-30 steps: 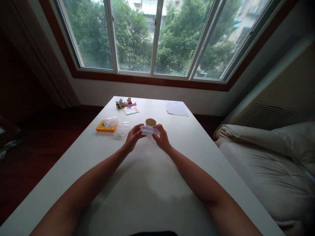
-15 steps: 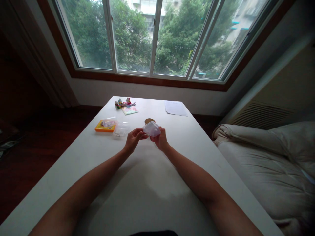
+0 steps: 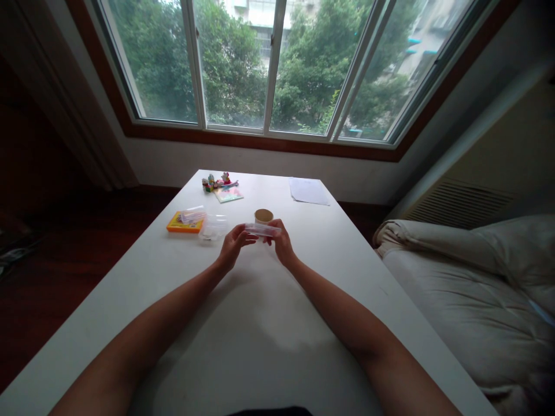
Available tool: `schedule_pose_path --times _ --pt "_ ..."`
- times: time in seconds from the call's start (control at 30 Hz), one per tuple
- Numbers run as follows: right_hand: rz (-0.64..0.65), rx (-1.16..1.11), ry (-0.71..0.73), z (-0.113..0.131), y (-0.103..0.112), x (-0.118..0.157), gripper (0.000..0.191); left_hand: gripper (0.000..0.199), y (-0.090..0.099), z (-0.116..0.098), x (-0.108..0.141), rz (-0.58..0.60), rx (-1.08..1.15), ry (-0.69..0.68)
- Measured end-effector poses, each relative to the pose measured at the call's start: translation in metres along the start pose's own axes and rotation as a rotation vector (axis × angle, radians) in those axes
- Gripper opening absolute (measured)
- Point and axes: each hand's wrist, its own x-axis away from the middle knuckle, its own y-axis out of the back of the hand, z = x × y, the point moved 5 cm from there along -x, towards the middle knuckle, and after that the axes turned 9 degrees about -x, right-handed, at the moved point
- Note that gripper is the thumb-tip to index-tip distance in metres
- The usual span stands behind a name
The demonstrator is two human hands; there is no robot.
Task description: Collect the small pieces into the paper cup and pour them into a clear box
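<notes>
Between my two hands is a flat, clear plastic case (image 3: 262,230), seen nearly edge-on above the white table (image 3: 277,300). My left hand (image 3: 234,242) grips its left end with the thumb on top. On its right end my right hand (image 3: 281,240) is closed, some fingers curling beneath. What the case contains is too small to make out. Just behind it stands a round paper cup (image 3: 263,216) with a brown inside, its lower part hidden by the case and my fingers.
Left of my hands lie an open clear plastic box (image 3: 213,227) and a yellow-orange box (image 3: 177,224) with a clear piece on top. Farther back are small toy figures (image 3: 211,182), a colourful card (image 3: 229,194) and white paper sheets (image 3: 309,190). A cushioned sofa (image 3: 459,277) stands at the right.
The plastic case has turned from showing its broad face to lying almost edge-on, and has shifted slightly left. More of the cup behind it now shows. Both hands still hold the case.
</notes>
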Motion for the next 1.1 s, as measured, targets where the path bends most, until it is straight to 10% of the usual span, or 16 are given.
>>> schedule_pose_path --times 0.17,0.6,1.1 --pt "0.169 0.522 0.333 0.022 -0.007 0.011 0.035 0.059 0.003 -0.007 -0.002 -0.004 -0.134 -0.078" --pt "0.386 0.956 0.488 0.008 -0.028 0.019 0.03 0.049 0.019 -0.02 0.006 -0.294 -0.744 -0.212" --pt "-0.152 0.38 0.158 0.019 0.02 -0.005 0.039 0.067 0.001 -0.008 0.003 0.105 -0.198 -0.15"
